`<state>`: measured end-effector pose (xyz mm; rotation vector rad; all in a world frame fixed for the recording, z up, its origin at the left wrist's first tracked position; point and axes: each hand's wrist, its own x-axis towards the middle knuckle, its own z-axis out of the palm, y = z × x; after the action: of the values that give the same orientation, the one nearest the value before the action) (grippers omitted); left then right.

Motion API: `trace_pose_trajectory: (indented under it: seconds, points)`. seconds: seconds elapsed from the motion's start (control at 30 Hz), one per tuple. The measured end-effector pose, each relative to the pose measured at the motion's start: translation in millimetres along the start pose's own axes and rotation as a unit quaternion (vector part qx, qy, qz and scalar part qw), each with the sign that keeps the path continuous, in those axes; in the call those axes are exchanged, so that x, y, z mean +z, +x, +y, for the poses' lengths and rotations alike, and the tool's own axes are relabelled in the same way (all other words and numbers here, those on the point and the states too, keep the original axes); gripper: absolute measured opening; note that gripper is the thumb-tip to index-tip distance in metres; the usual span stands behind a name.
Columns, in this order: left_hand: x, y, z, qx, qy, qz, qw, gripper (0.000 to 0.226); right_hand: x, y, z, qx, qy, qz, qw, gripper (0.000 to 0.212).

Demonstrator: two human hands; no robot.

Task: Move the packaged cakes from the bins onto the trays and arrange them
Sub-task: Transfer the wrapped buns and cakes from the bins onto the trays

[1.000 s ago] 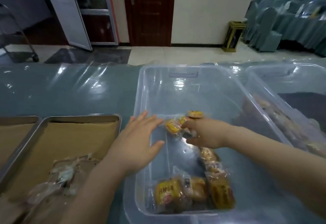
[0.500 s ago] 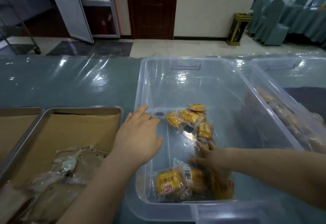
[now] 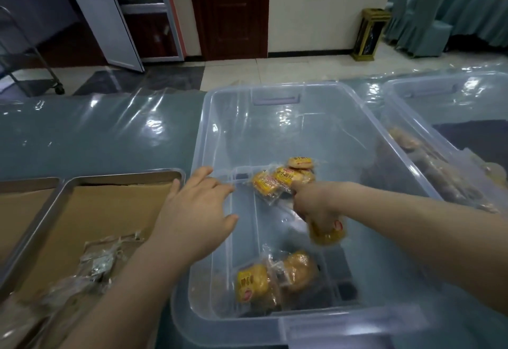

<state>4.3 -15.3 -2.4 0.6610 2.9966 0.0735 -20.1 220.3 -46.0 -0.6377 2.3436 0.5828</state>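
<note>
Right hand point(image 3: 313, 205) grips a yellow packaged cake point(image 3: 327, 232) inside the clear plastic bin point(image 3: 233, 326); left hand point(image 3: 198, 211), fingers spread, lies over its left rim.

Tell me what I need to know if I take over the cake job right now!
Left hand: open, over the clear bin's left rim, holding nothing.
Right hand: grips one yellow cake pack inside that bin.
Also in the bin: a far cluster and two near packs. The second bin also holds cakes.
Done: a few packs lie on the paper-lined tray.
Left: tray the held pack, then the rest, and arrange.
</note>
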Motion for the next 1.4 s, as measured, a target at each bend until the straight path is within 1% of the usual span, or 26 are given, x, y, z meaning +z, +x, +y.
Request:
trace_pose_trajectory:
  seconds: [0.07, 0.13, 0.2, 0.23, 0.27, 0.33, 0.37, 0.4, 0.43, 0.5, 0.57, 0.6, 0.7, 0.73, 0.77, 0.83, 0.87, 0.9, 0.93, 1.0, 1.1, 1.17, 1.23, 1.27, 1.37, 1.4]
  points:
    - [-5, -3, 5, -0.005, 0.055, -0.022, 0.998, 0.059, -17, -10, 8, 0.013, 0.038, 0.063, 0.997, 0.035]
    - [-12, 2, 14, 0.003, 0.115, -0.028, 0.993, 0.063, -29, -21, 16, 0.033, 0.074, 0.113, 0.990, 0.036]
    - [-17, 13, 30, 0.050, 0.134, -0.034, 0.989, 0.064, -35, -28, 23, 0.060, 0.095, 0.153, 0.982, 0.034]
    - [-19, 22, 41, 0.085, 0.121, -0.056, 0.987, 0.063, -37, -29, 26, 0.070, 0.093, 0.171, 0.978, 0.032]
    - [-19, 31, 54, 0.116, 0.101, -0.100, 0.983, 0.063, -38, -31, 30, 0.079, 0.095, 0.186, 0.975, 0.032]
    - [-12, 52, 81, 0.140, 0.087, -0.230, 0.959, 0.061, -40, -36, 38, 0.096, 0.117, 0.195, 0.969, 0.030]
    - [-5, 61, 93, 0.150, 0.112, -0.282, 0.941, 0.054, -40, -37, 40, 0.102, 0.127, 0.191, 0.968, 0.030]
    - [4, 68, 104, 0.162, 0.151, -0.314, 0.923, 0.046, -39, -39, 42, 0.107, 0.133, 0.185, 0.968, 0.029]
    - [17, 74, 112, 0.174, 0.192, -0.323, 0.910, 0.041, -37, -39, 44, 0.113, 0.133, 0.178, 0.968, 0.029]
    - [45, 77, 123, 0.207, 0.235, -0.302, 0.900, 0.042, -35, -38, 46, 0.123, 0.116, 0.164, 0.972, 0.028]
    - [77, 68, 128, 0.264, 0.217, -0.269, 0.900, 0.052, -32, -37, 47, 0.129, 0.116, 0.155, 0.973, 0.028]
    - [91, 63, 130, 0.305, 0.200, -0.271, 0.891, 0.058, -31, -37, 49, 0.133, 0.123, 0.152, 0.972, 0.029]
    - [119, 53, 133, 0.433, 0.180, -0.301, 0.830, 0.082, -24, -37, 57, 0.150, 0.139, 0.148, 0.968, 0.031]
    - [125, 55, 133, 0.466, 0.180, -0.292, 0.816, 0.090, -22, -36, 59, 0.152, 0.146, 0.148, 0.966, 0.033]
    - [129, 58, 131, 0.495, 0.179, -0.277, 0.804, 0.093, -21, -35, 60, 0.152, 0.152, 0.145, 0.966, 0.035]
    - [134, 63, 120, 0.536, 0.197, -0.262, 0.778, 0.086, -19, -32, 61, 0.149, 0.154, 0.133, 0.968, 0.038]
    - [135, 66, 112, 0.539, 0.214, -0.273, 0.767, 0.085, -18, -31, 60, 0.146, 0.150, 0.126, 0.970, 0.039]
    - [135, 70, 105, 0.527, 0.232, -0.292, 0.764, 0.089, -17, -30, 61, 0.142, 0.146, 0.119, 0.972, 0.040]
    - [134, 73, 99, 0.508, 0.246, -0.302, 0.768, 0.094, -18, -30, 61, 0.139, 0.142, 0.114, 0.973, 0.041]
    - [132, 76, 91, 0.472, 0.266, -0.286, 0.790, 0.099, -19, -30, 60, 0.134, 0.143, 0.108, 0.975, 0.041]
    - [137, 78, 82, 0.399, 0.244, -0.259, 0.845, 0.093, -22, -31, 60, 0.128, 0.138, 0.102, 0.977, 0.045]
    - [140, 79, 77, 0.324, 0.221, -0.262, 0.882, 0.088, -22, -32, 61, 0.126, 0.137, 0.102, 0.977, 0.047]
    - [140, 81, 72, 0.253, 0.201, -0.258, 0.911, 0.081, -21, -32, 61, 0.128, 0.143, 0.105, 0.976, 0.047]
    - [140, 82, 72, 0.226, 0.189, -0.237, 0.926, 0.077, -21, -31, 61, 0.128, 0.145, 0.107, 0.975, 0.047]
    - [143, 81, 76, 0.155, 0.127, -0.142, 0.969, 0.072, -20, -31, 62, 0.126, 0.151, 0.109, 0.974, 0.048]
    - [144, 80, 78, 0.133, 0.099, -0.134, 0.977, 0.070, -20, -31, 62, 0.126, 0.151, 0.109, 0.974, 0.048]
